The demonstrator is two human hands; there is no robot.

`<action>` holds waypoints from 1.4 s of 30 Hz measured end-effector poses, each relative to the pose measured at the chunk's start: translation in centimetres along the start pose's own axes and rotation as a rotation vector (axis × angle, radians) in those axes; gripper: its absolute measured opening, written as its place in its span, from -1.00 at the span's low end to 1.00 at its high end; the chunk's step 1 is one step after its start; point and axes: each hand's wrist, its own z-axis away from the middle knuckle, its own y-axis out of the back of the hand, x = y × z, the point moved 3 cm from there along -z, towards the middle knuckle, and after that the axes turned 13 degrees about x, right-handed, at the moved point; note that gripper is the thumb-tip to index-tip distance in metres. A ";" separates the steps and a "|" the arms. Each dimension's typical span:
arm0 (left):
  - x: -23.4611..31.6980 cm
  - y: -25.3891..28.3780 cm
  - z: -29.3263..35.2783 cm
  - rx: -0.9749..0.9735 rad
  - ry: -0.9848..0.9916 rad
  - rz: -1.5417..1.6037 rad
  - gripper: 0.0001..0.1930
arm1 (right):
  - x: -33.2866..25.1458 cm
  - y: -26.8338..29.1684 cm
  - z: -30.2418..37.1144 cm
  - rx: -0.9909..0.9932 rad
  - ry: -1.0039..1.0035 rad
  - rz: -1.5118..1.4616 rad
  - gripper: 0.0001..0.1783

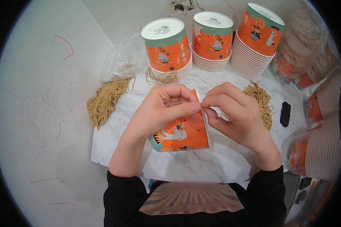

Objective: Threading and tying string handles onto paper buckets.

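An orange and green paper bucket [193, 132] with printed figures lies on its side over the table, its white rim turned to the right. My left hand [166, 108] is closed on it near the rim, thumb and fingers meeting at the edge. My right hand [235, 109] pinches at the same point of the rim, fingertips almost touching the left thumb. Whatever is between the right fingertips is too small to make out; a tan cord may be there. A bundle of tan cords [259, 100] lies just beyond my right hand, partly hidden by it.
Three stacks of upturned paper buckets [165, 47] stand at the back. Another tan cord bundle [108, 100] lies left beside a clear plastic bag [123, 56]; loose cords [161, 76] lie by the left stack. A black object [285, 114] and bagged bucket stacks [326, 147] are on the right.
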 end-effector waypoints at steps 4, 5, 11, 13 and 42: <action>-0.6 0.9 -0.3 0.083 -0.040 -0.062 -0.90 | 0.1 -0.1 0.0 -0.021 0.011 0.024 -0.75; -0.6 1.0 -0.2 0.081 -0.022 -0.104 -0.90 | 0.0 -0.2 0.0 -0.012 0.035 0.033 -0.75; -0.9 0.7 -0.1 0.108 -0.076 -0.106 -0.92 | -0.1 -0.8 0.3 0.017 0.115 0.067 -0.72; -1.0 0.2 -0.3 0.123 -0.077 -0.084 -0.93 | 0.0 -0.8 0.5 0.020 0.119 0.074 -0.72; -1.1 -0.2 0.1 0.365 -0.276 -0.380 -0.87 | 0.5 -2.3 1.1 -0.052 0.087 0.179 -0.80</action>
